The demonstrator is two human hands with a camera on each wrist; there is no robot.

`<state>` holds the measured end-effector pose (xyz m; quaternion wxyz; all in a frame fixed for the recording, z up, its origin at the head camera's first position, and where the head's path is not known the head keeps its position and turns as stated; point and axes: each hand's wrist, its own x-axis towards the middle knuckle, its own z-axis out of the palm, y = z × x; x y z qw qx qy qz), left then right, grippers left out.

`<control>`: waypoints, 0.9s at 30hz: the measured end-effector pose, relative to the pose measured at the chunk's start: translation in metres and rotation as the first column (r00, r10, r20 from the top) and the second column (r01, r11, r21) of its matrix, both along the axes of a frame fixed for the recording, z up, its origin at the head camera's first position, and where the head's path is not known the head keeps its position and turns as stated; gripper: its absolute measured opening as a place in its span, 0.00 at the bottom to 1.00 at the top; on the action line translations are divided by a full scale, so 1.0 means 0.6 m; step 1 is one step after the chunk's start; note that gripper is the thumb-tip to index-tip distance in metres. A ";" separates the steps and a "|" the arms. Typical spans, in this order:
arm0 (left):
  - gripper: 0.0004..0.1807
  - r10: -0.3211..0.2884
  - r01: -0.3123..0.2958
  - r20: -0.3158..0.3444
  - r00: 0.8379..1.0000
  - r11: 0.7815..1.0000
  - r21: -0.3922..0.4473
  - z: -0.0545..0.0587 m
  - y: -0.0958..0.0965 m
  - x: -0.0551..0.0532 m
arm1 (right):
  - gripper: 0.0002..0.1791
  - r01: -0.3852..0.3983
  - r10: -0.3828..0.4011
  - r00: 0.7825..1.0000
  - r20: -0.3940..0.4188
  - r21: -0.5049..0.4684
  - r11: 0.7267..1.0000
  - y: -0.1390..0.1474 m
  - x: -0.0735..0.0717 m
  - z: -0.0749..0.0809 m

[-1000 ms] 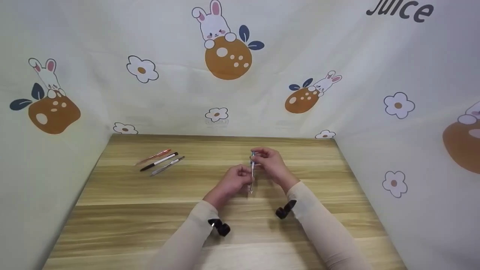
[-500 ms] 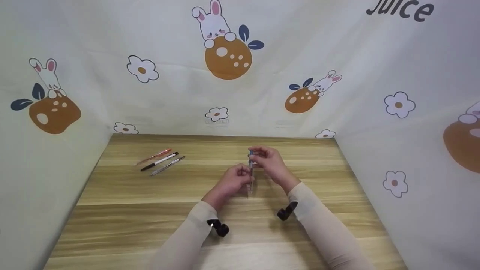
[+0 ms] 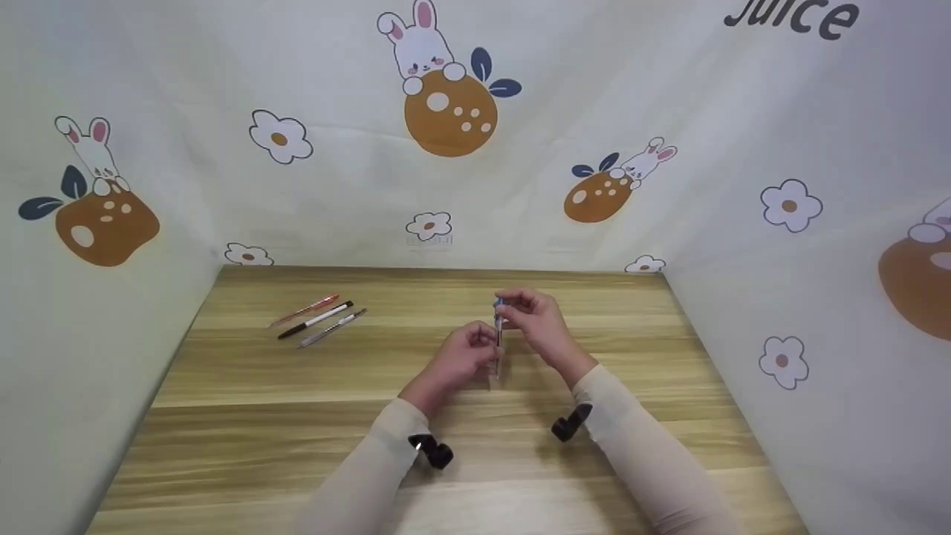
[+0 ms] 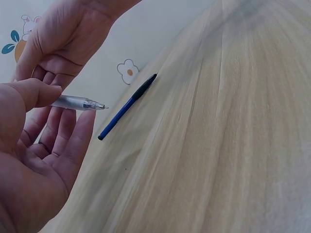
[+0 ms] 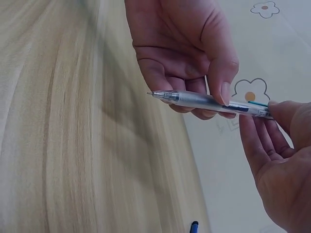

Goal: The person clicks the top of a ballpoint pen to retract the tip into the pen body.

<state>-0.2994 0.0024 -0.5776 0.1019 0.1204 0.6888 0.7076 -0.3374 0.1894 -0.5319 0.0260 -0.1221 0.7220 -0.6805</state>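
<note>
Left hand [image 3: 464, 353] and right hand [image 3: 541, 321] both pinch a translucent plastic pen [image 5: 192, 100].
In head view, tip [image 5: 163, 95] points down-frame, nearer left hand.

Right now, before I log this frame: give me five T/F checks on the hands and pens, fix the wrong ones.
1. The left hand and right hand both grip the held pen. True.
2. The held pen is retracted. False: its tip sticks out.
3. A red pen, black-and-white pen and grey pen lie on the table. True.
4. Of those three, the red pen is nearest the person. False: the grey pen is.
5. A blue pen shows in the left wrist view. True.
</note>
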 end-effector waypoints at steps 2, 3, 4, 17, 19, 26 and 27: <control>0.10 -0.002 0.002 -0.002 1.000 1.000 0.009 0.000 0.000 -0.001 | 0.12 0.012 -0.012 1.000 0.002 -0.010 1.000 0.000 0.000 0.002; 0.10 -0.005 0.005 0.000 1.000 1.000 0.015 0.001 0.000 -0.001 | 0.11 0.016 -0.016 1.000 0.003 -0.013 1.000 -0.001 0.000 0.003; 0.10 -0.007 0.007 0.001 1.000 1.000 0.019 0.001 0.000 -0.002 | 0.11 0.020 -0.020 1.000 0.004 -0.017 1.000 -0.001 0.000 0.004; 0.10 -0.043 0.043 0.028 0.999 0.999 0.023 0.007 -0.005 0.002 | 0.15 0.021 -0.021 1.000 -0.018 -0.011 1.000 -0.002 -0.001 -0.003; 0.10 -0.046 0.046 0.026 0.999 0.999 0.024 0.005 -0.007 0.001 | 0.15 0.017 -0.017 1.000 -0.015 -0.009 1.000 -0.003 -0.001 -0.004; 0.09 -0.048 0.047 0.008 0.999 0.998 0.033 0.000 -0.010 -0.002 | 0.16 -0.002 0.002 1.000 -0.002 0.011 1.000 -0.005 0.001 -0.007; 0.09 -0.048 0.048 0.002 0.999 0.998 0.035 0.000 -0.011 -0.002 | 0.16 -0.002 0.002 1.000 0.000 0.012 1.000 -0.006 0.001 -0.007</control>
